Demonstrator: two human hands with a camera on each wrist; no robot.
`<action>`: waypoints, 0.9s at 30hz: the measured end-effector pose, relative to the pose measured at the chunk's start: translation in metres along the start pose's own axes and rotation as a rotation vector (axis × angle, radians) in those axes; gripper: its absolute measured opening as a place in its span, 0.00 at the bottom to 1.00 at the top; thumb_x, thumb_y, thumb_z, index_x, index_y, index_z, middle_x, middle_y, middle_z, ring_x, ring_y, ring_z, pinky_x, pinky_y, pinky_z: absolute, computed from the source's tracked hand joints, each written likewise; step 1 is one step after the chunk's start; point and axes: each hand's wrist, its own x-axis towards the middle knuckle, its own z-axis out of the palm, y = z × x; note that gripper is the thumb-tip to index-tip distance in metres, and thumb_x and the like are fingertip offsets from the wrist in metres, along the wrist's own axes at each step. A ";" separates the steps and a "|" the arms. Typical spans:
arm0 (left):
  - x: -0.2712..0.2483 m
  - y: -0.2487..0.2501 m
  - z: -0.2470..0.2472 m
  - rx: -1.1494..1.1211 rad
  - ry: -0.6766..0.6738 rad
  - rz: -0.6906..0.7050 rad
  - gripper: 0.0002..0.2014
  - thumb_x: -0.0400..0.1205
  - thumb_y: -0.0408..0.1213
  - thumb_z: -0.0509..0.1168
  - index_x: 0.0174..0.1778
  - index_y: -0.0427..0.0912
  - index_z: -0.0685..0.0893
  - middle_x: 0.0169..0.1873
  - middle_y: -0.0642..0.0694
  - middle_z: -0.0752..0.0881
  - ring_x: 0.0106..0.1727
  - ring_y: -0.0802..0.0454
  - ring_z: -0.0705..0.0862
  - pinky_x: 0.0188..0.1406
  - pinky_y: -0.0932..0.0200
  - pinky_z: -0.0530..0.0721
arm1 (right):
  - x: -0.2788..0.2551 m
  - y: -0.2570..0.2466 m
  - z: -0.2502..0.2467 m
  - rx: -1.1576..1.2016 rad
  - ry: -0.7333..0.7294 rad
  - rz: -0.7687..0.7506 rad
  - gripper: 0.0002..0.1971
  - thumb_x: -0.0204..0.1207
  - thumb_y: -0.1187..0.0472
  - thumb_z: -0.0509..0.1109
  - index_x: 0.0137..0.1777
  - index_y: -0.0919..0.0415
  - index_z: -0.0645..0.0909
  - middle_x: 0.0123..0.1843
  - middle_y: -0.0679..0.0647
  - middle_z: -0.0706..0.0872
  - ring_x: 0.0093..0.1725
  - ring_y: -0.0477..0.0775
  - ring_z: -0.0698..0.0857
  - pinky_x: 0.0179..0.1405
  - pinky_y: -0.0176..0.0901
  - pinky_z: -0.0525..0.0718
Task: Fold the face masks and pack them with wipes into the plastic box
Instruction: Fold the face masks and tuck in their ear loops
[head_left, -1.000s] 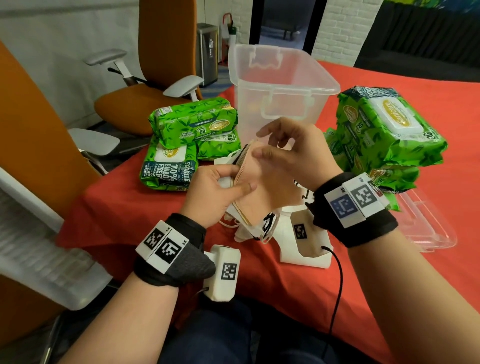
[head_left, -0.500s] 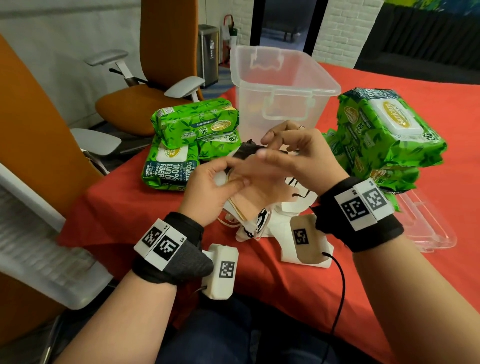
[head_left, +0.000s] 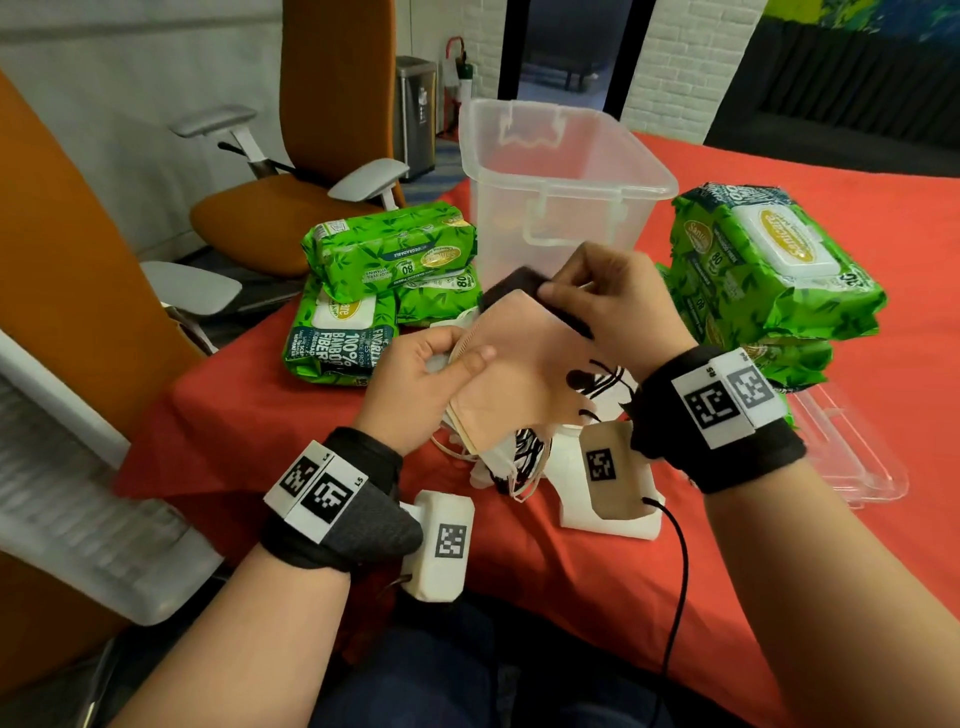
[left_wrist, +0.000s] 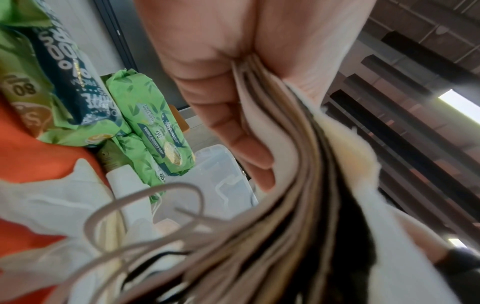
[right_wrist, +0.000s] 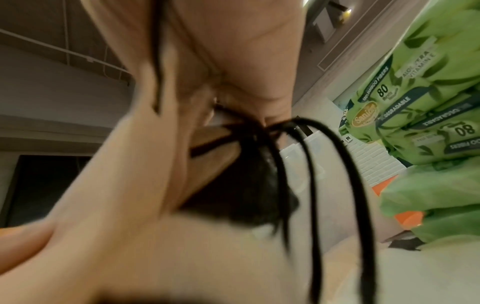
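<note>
A stack of folded face masks (head_left: 511, 382), beige on top with white and black ones under it, is held above the red table (head_left: 597, 577). My left hand (head_left: 423, 382) grips the stack's left edge, thumb on top; the left wrist view shows the layered mask edges (left_wrist: 285, 185) pinched in my fingers. My right hand (head_left: 613, 306) pinches a black mask (head_left: 511, 288) at the stack's far end; black ear loops (right_wrist: 311, 164) hang below it. The clear plastic box (head_left: 561, 171) stands just behind, with nothing visible inside. Green wipes packs lie at left (head_left: 384, 280) and right (head_left: 769, 270).
The clear box lid (head_left: 852, 457) lies flat at the right, beside the right pile of wipes. Orange office chairs (head_left: 291, 208) stand beyond the table's left edge. White tagged camera mounts (head_left: 608, 483) hang under both wrists, over the table's near part.
The beige mask now lies flat on top of the stack. My right hand has shifted to the far end and taken hold of the black mask. My left hand keeps its grip.
</note>
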 end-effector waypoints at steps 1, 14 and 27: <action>0.000 -0.001 -0.001 -0.003 0.009 -0.006 0.08 0.77 0.28 0.67 0.39 0.47 0.84 0.30 0.62 0.88 0.36 0.68 0.83 0.41 0.71 0.80 | 0.003 0.002 -0.002 0.032 0.095 0.003 0.16 0.71 0.65 0.73 0.28 0.49 0.72 0.28 0.49 0.79 0.30 0.49 0.76 0.35 0.41 0.72; 0.000 -0.001 0.002 0.040 0.128 -0.024 0.17 0.79 0.22 0.62 0.39 0.53 0.83 0.34 0.66 0.87 0.42 0.70 0.82 0.50 0.71 0.78 | -0.011 -0.020 0.003 0.481 0.037 -0.049 0.24 0.71 0.77 0.63 0.60 0.49 0.71 0.43 0.55 0.83 0.46 0.51 0.82 0.46 0.44 0.82; -0.003 -0.002 -0.001 0.016 0.204 -0.046 0.04 0.71 0.40 0.72 0.36 0.43 0.88 0.33 0.52 0.88 0.40 0.61 0.82 0.48 0.62 0.80 | -0.013 -0.012 0.007 -0.066 -0.089 -0.116 0.08 0.68 0.60 0.77 0.36 0.51 0.79 0.49 0.54 0.74 0.49 0.50 0.74 0.47 0.24 0.70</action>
